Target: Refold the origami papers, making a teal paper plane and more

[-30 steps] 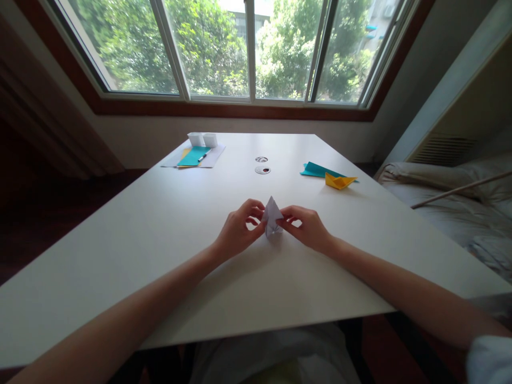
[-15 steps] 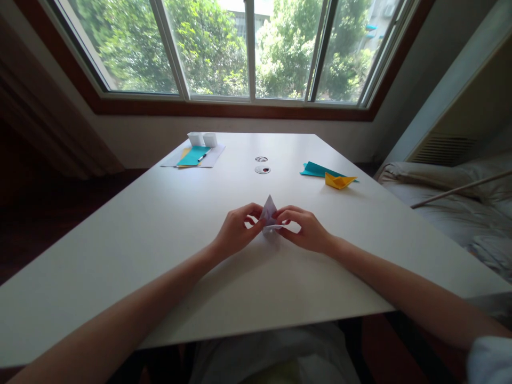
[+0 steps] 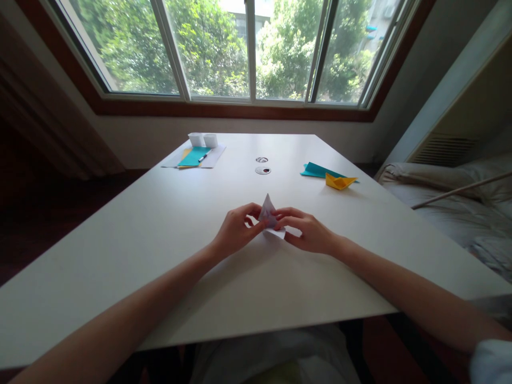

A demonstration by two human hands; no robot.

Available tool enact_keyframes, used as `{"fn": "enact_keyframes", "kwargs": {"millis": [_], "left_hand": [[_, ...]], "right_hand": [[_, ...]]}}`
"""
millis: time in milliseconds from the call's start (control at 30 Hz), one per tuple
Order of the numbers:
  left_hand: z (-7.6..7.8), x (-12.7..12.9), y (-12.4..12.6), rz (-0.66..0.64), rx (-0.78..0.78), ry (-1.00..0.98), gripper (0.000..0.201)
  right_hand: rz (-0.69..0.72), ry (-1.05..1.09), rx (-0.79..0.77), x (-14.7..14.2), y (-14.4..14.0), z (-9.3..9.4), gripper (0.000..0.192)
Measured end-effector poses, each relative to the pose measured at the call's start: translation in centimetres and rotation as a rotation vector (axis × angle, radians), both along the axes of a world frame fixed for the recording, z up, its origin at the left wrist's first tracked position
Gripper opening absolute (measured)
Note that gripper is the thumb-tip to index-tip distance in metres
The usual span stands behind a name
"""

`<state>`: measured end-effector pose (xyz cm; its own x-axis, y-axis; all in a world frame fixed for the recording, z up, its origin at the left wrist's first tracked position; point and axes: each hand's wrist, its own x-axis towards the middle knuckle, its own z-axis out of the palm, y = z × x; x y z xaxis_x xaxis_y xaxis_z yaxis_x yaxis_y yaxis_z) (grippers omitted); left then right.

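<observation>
Between my two hands, just above the white table (image 3: 224,298), is a small piece of folded white paper (image 3: 268,212). Its upper part rises to a point, and a flap at the bottom opens toward me. My left hand (image 3: 240,226) pinches the paper's left side, thumb in front and fingers behind. My right hand (image 3: 306,229) has its fingers curled onto the paper's right side, with the thumb low by the flap's edge. The fingertips partly cover the folds.
Ahead to the right lie a yellow paper boat (image 3: 340,182) and a teal folded paper (image 3: 320,170). At the far left are teal sheets (image 3: 195,156), a pen (image 3: 205,156) and two white paper boxes (image 3: 203,140). Two round inserts (image 3: 263,170) sit in the tabletop beyond my hands.
The lower flap of the paper has swung down and out on the right side. My right fingers have shifted and spread a little, while my left hand stays about where it was.
</observation>
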<state>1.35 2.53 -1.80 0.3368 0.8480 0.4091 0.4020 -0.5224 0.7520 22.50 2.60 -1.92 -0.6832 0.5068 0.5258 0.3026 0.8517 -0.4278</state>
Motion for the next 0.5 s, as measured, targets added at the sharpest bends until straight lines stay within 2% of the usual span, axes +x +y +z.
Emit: {"fn": "enact_keyframes", "kwargs": {"millis": [500], "left_hand": [[-0.24, -0.03, 0.27, 0.035, 0.004, 0.105, 0.012]], "right_hand": [[-0.025, -0.04, 0.081, -0.4, 0.11, -0.11, 0.03]]}}
